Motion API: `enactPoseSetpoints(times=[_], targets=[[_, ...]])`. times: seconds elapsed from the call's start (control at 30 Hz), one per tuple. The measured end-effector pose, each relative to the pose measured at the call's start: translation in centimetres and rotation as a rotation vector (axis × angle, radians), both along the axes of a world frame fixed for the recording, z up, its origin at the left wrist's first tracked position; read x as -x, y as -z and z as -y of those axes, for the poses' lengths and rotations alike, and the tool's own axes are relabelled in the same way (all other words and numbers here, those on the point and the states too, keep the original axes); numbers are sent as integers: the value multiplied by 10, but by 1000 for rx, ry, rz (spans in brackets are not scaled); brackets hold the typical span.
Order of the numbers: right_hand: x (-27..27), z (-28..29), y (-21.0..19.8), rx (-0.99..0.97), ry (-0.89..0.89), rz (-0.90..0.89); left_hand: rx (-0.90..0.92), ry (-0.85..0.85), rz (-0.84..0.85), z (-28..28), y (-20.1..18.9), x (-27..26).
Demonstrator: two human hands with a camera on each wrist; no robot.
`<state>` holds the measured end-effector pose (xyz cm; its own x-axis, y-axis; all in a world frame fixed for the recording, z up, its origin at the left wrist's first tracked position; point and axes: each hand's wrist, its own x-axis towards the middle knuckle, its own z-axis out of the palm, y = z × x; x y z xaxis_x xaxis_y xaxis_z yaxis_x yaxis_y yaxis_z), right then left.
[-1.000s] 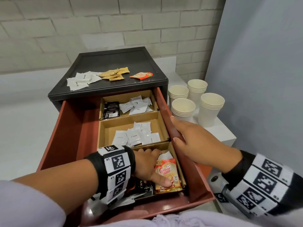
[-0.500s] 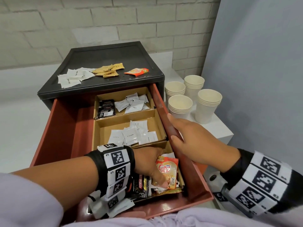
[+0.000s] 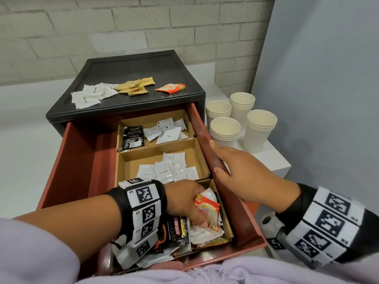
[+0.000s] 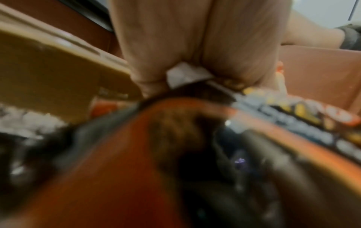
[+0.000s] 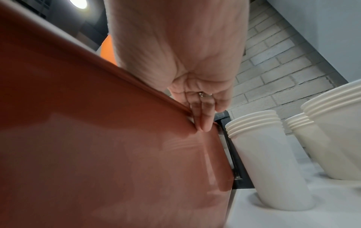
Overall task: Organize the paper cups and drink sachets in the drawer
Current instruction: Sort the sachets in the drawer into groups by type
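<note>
A red drawer (image 3: 75,160) stands pulled out of a black cabinet (image 3: 131,68), with a cardboard divider of three compartments inside. My left hand (image 3: 184,203) is down in the nearest compartment and grips an orange-and-white Coffee-mate sachet (image 3: 207,210), tilting it up. In the left wrist view a white sachet corner (image 4: 185,75) shows pinched between my fingers. Black Kopiko sachets (image 3: 176,230) and white ones lie under the hand. My right hand (image 3: 235,167) rests on the drawer's right rim (image 3: 202,132), its fingers (image 5: 203,117) straight. Paper cup stacks (image 3: 225,128) stand to the right.
White (image 3: 90,96), yellow (image 3: 135,87) and orange (image 3: 170,88) sachets lie on the cabinet top. The middle compartment holds white cream sachets (image 3: 170,171); the far one holds black (image 3: 133,136) and white sachets. The cups stand on a white ledge (image 3: 276,160) by a grey wall.
My left hand has closed on the Coffee-mate sachet and tipped it up from lying flat. The right hand has stayed on the drawer rim.
</note>
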<state>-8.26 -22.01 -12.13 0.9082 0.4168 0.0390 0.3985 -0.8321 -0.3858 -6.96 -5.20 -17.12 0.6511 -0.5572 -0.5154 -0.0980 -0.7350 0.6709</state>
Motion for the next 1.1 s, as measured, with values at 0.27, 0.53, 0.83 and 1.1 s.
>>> enactPoseSetpoints(times=[0.27,0.53,0.83,1.1], targets=[[-4,4,-4,74,-50,-14,278,-176,37,-16,-20,-5],[-9,4,-54,115,-80,6,521,-366,113,-47,-66,-8],[-15,-51,-127,-248,-84,79,716,-483,194,-71,-105,-5],[-18,-105,-74,-388,-84,-276,656,-486,274,-80,-98,8]])
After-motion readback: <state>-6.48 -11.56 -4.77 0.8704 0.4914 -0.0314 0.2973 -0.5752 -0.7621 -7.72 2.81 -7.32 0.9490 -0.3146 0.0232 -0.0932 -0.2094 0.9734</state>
